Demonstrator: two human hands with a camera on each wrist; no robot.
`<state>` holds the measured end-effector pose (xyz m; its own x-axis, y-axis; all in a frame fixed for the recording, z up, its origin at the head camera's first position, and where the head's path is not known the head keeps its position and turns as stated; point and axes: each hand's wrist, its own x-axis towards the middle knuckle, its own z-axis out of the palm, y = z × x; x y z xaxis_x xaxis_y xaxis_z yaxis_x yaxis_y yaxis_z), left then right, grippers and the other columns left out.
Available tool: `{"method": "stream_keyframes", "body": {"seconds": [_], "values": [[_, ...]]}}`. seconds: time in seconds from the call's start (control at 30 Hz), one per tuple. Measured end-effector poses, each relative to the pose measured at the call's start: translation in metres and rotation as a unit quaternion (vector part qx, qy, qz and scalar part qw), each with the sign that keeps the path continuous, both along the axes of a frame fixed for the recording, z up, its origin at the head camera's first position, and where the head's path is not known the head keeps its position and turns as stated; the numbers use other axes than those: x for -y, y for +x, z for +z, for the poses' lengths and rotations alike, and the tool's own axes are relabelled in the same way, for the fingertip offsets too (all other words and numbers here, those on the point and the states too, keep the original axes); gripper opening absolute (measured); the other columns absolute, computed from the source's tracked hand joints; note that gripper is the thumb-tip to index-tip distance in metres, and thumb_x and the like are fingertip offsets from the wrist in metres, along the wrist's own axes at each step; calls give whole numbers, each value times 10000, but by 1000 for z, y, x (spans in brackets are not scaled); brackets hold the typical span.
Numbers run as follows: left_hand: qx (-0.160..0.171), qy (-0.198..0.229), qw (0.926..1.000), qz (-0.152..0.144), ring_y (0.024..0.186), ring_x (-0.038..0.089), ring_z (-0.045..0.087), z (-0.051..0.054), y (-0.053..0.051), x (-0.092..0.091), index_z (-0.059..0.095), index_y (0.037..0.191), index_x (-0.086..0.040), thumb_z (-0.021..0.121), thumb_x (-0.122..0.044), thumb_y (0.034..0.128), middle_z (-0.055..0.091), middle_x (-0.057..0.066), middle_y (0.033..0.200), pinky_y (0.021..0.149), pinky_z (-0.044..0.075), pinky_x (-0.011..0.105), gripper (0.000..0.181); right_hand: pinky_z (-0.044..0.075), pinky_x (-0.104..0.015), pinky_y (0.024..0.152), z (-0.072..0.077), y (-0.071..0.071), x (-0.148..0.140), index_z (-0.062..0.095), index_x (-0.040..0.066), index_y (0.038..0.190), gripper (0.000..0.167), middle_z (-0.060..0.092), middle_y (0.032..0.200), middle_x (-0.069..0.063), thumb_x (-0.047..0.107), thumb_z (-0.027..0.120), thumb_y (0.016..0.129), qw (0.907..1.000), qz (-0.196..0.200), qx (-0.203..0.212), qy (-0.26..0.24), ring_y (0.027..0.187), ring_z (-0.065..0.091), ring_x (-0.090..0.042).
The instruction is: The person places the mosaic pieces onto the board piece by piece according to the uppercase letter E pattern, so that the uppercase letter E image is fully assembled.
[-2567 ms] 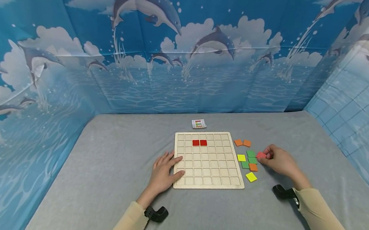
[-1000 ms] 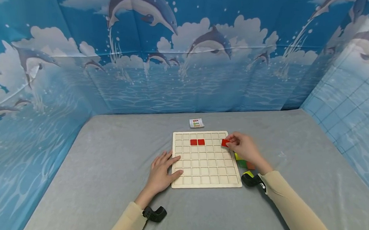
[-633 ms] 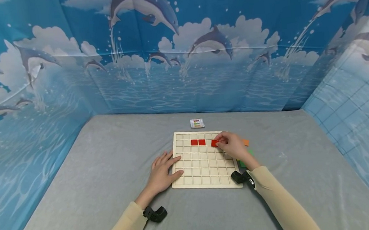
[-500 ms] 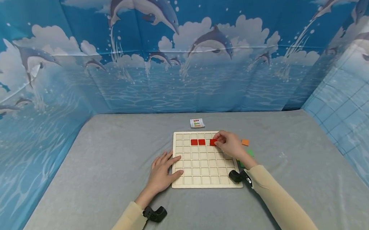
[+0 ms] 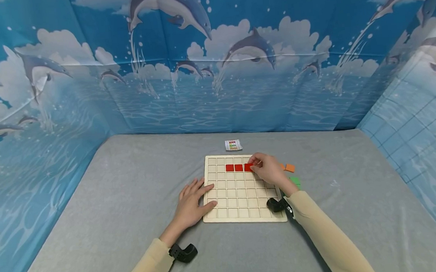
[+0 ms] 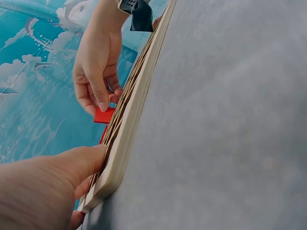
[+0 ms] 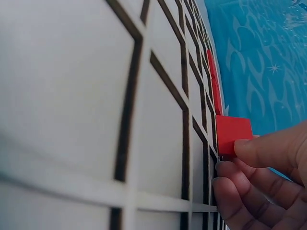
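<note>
My right hand [image 5: 268, 169] pinches a red square tile [image 7: 232, 135] between thumb and fingers. In the right wrist view that tile tilts up from the wooden grid board [image 5: 243, 215], one edge close to the grid. Two red tiles [image 5: 233, 168] lie side by side in the board's second row from the far edge, just left of the held one. My left hand [image 5: 191, 204] rests with spread fingers on the board's left edge; in the left wrist view its thumb [image 6: 88, 160] lies on top of the rim.
Orange tiles [image 5: 290, 168] and a green tile [image 5: 295, 182] lie right of the board, partly hidden by my right arm. A small card with a coloured grid [image 5: 233, 145] lies beyond the far edge. Dolphin-print curtains [image 5: 214, 89] surround the grey table [image 5: 136, 176].
My right hand picked up the red tile from the loose pile and carried it left over the board, up to the two red tiles. My left hand has stayed on the board's edge.
</note>
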<state>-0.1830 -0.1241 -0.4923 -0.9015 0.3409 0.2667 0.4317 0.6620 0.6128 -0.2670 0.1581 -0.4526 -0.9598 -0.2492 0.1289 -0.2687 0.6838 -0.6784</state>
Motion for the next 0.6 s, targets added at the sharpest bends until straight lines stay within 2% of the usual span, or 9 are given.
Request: {"method": "stream_keyframes", "body": {"seconds": [0.2,0.5,0.6], "values": [[-1,-27,10000,-16,1384,356,217,-1,-1,0,573,1332,-128,664,-365,884,361,157,1471,1070,110,554,515,491,-388,668,0,-3,2,655,59,975,77,620,891,-60,44,629,904,9999,-24,70,125,763,592,-224],[34,-19,10000,-15,1387,352,210,-1,-2,1,573,1333,-128,670,-358,879,355,160,1474,1075,98,549,518,494,-405,698,-2,-5,4,700,39,983,111,642,889,-71,40,625,902,9984,22,-230,519,786,592,-239],[39,-8,10000,-26,1389,349,207,0,-1,0,572,1333,-125,668,-354,881,354,159,1475,1077,95,552,516,486,-396,691,-1,-4,5,723,48,993,138,623,904,-79,49,616,907,9977,0,-172,655,788,577,-235]]}}
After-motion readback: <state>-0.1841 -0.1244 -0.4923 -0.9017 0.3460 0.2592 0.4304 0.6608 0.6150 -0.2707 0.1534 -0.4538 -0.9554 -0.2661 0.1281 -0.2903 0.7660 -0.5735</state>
